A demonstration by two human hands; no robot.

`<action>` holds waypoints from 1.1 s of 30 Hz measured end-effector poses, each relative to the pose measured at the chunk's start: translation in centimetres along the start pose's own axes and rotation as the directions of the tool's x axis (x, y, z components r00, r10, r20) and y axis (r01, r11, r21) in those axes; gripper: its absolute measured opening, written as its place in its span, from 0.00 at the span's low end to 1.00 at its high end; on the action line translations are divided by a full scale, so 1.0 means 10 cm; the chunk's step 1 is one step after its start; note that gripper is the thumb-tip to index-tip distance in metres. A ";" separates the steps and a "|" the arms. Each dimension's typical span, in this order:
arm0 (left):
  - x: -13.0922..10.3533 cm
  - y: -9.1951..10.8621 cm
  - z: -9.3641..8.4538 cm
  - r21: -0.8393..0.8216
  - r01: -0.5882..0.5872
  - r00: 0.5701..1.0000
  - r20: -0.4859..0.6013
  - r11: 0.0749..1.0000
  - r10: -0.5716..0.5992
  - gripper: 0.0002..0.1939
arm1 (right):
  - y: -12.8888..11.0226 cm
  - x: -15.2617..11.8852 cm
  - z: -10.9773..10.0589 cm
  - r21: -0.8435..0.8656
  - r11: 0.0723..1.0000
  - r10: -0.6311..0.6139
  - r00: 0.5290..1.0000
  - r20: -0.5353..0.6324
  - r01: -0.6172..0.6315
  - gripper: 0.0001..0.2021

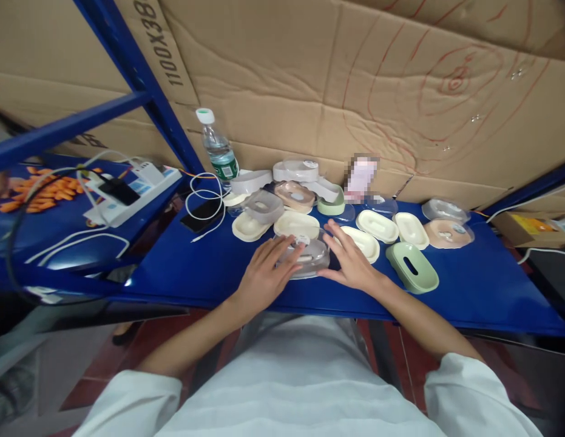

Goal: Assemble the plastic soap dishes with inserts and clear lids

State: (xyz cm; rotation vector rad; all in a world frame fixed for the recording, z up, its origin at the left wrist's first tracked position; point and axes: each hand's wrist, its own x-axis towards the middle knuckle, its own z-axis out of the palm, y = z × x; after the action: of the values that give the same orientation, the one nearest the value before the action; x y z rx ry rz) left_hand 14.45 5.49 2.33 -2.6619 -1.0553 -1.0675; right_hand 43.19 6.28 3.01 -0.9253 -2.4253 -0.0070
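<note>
A clear plastic soap-box cover [313,262] lies near the front edge of the blue table, between my two hands. My left hand [268,270] rests over its left side with fingers stretched out. At its right side is my right hand [352,261], fingers spread and thumb toward the cover. Whether the right fingertips touch it, I cannot tell. Cream oval soap dishes [377,226] lie just beyond, one partly behind my right hand. Right of that hand sits a green soap dish [412,267] with a slot in its middle.
Behind are grey parts [295,170], a peach dish [295,195] and a water bottle [221,152]. A phone [202,215] with a white cable lies left. A power strip [131,197] and orange pieces [45,191] are farther left, past a blue post [150,91]. Cardboard [273,73] stands behind.
</note>
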 end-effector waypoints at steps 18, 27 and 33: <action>-0.15 -0.05 0.14 -0.009 -0.076 0.990 0.119 0.997 0.076 0.20 | 0.04 0.02 -0.05 -0.049 0.993 -0.091 0.974 0.208 0.103 0.37; -0.15 -0.09 0.14 -0.149 0.113 0.986 0.140 0.982 -0.093 0.28 | 0.11 0.02 -0.02 0.235 0.970 0.015 0.982 0.187 -0.059 0.38; -0.16 -0.12 0.17 -0.226 0.246 0.947 0.262 0.942 -0.185 0.35 | 0.15 0.04 -0.04 0.256 0.957 0.074 0.968 0.240 -0.136 0.40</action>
State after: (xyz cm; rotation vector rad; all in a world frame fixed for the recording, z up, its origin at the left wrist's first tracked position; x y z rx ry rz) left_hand 13.84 6.08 -0.15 -2.9959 -1.3703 -0.9992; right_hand 44.04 7.61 3.28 -0.9709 -2.4963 0.4842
